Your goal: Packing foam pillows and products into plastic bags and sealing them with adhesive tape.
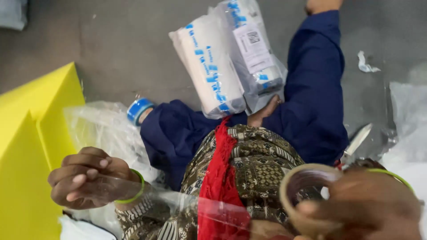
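Clear tape strip (178, 202) stretches btwn hands: right hand (364, 209) grips roll (307, 195), left hand (91, 180) pinches end, beside yellow foam (31, 146).

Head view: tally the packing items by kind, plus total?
Clear tape roll, held in right hand, strip stretched to left hand: 1
Blue tape roll on floor: 1
White wrapped parcels with blue print: 2
Yellow foam sheets: 1 stack
Scissors, partly hidden: 1
Total: 6
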